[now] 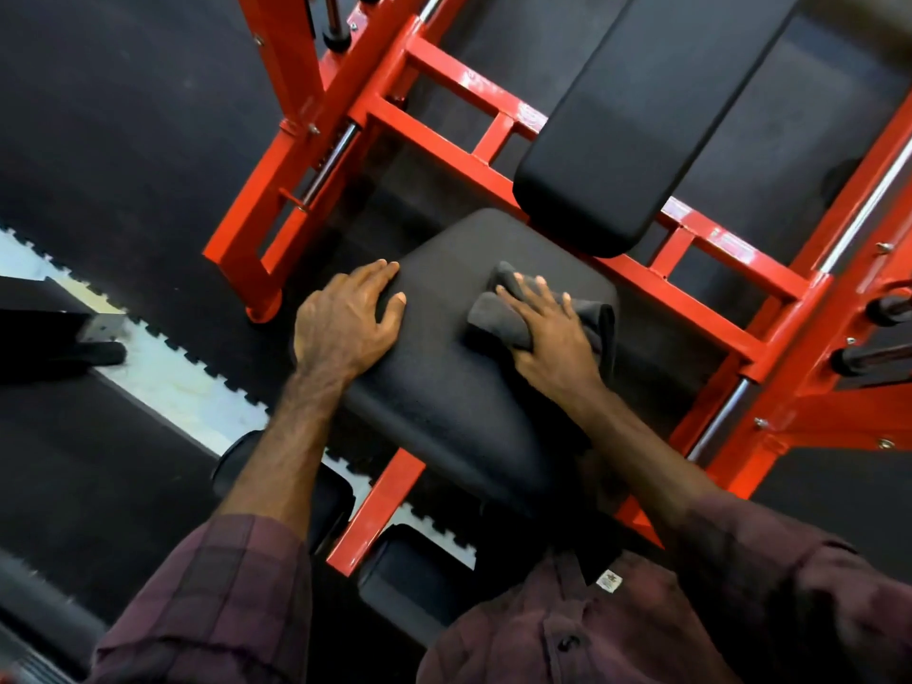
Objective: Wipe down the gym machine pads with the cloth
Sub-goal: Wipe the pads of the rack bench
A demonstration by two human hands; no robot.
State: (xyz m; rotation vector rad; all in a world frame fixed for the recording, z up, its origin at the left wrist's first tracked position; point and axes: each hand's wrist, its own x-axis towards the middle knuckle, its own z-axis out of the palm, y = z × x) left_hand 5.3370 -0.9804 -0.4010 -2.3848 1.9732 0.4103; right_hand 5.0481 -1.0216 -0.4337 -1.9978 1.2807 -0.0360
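Cloth (pixel 538 313) under right hand (pixel 550 338), near seat pad (pixel 444 387) far-right edge.

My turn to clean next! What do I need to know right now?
Left hand: open, resting flat on the left edge of the black padded seat.
Right hand: fingers straight, pressing the dark grey folded cloth onto the seat's far right part.
Done: cannot tell how much of the seat is wiped.
Left: finish the seat, then the long black padded backrest on the red steel frame, which the cloth has not reached.
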